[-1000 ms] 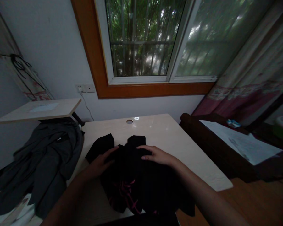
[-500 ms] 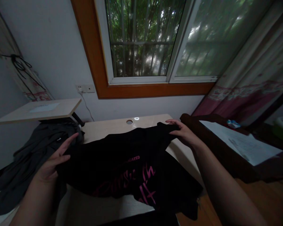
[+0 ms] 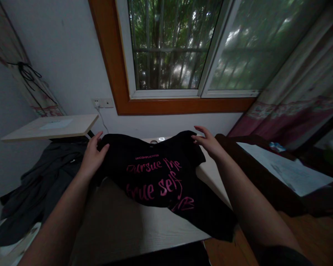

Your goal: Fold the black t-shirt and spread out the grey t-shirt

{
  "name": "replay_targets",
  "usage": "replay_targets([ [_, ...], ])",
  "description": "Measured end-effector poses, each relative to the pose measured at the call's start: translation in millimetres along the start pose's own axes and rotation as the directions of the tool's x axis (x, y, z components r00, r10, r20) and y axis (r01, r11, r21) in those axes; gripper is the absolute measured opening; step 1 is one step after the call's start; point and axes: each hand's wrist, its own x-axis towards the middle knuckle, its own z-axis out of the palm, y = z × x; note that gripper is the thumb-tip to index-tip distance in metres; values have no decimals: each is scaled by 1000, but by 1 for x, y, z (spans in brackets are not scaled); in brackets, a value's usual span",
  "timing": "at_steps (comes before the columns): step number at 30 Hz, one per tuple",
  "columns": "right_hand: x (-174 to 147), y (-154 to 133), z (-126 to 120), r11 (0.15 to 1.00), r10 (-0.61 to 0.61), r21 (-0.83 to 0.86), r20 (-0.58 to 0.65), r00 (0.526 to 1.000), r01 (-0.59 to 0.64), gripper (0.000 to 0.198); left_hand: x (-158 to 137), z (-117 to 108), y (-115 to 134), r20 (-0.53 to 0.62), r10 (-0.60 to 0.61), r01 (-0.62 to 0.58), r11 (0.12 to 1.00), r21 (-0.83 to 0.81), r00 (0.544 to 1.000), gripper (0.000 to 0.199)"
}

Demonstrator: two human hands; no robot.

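A black T-shirt (image 3: 155, 177) with pink lettering hangs and lies spread over the pale desk (image 3: 116, 218), its neckline toward the window. At its left shoulder as I look, my left hand (image 3: 94, 153) grips the cloth, thumb toward the middle. My right hand (image 3: 208, 142) pinches the opposite shoulder beside the short sleeve; its forefinger sticks out. The print reads "UNCOMPLICATED" above "Pursue the true self". The shirt's lower part slants right, toward the desk's front edge, and is partly bunched.
Dark grey clothing (image 3: 44, 177) is heaped at the left under a raised wooden shelf (image 3: 50, 127). Papers (image 3: 285, 168) lie on a dark brown surface at the right. Beyond the desk are a socket with a cable (image 3: 101, 103) and a window (image 3: 172, 48).
Both hands have moved up toward the window side, the left one also rightward. The shirt has gone with them and lies flatter, its full lettering now showing.
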Motion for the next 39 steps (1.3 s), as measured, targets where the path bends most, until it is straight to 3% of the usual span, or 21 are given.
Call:
replay_targets([
  [2,-12,4,6,993,-8,-116,63,998,15,51,-13,8,4,6,153,-152,972,181,988,49],
  [4,-29,8,10,974,-27,-217,172,985,65,37,-34,16,8,65,262,-269,928,258,963,37],
  [7,-59,8,15,942,-13,-293,460,888,165,26,-71,25,9,249,314,-377,885,273,916,20],
  [8,-69,7,16,938,-1,-287,556,831,193,26,-82,26,9,345,324,-417,876,242,881,17],
  [11,-98,5,17,946,10,-230,726,688,229,36,-112,26,8,635,335,-498,862,91,696,20],
  [12,-105,6,18,946,12,-223,751,661,237,44,-119,25,7,691,325,-505,861,66,645,32],
  [14,-117,10,20,933,24,-248,768,641,262,60,-128,24,6,740,299,-511,857,69,602,63],
  [17,-124,17,29,890,34,-335,727,686,311,54,-132,28,-1,725,277,-517,846,127,631,77],
  [20,-119,21,39,871,16,-357,706,708,337,27,-127,35,-10,700,219,-492,844,214,680,69],
  [23,-103,16,42,884,-20,-315,713,701,346,17,-110,39,-16,650,116,-397,866,304,751,57],
  [24,-96,13,41,884,-38,-314,689,724,346,15,-102,39,-16,608,80,-344,879,331,790,52],
  [26,-81,7,39,860,-71,-380,570,818,339,11,-83,39,-16,467,19,-216,902,373,884,43],
  [29,-59,0,39,796,-104,-528,365,925,298,18,-58,41,-12,165,47,-106,921,374,985,32],
  [31,-49,-1,43,775,-105,-569,313,944,275,29,-51,46,-7,4,117,-110,927,358,993,27],
  [33,-44,1,48,766,-98,-587,295,950,261,34,-54,54,-2,-35,184,-162,927,338,982,20],
  [34,-43,3,51,761,-93,-597,285,954,253,34,-58,58,1,-1,216,-204,924,324,976,17],
  [36,-43,9,57,752,-84,-614,271,959,239,34,-71,67,4,171,275,-314,909,274,946,14],
  [39,-44,18,62,743,-73,-631,255,964,223,35,-89,81,5,455,313,-426,889,168,834,20],
])
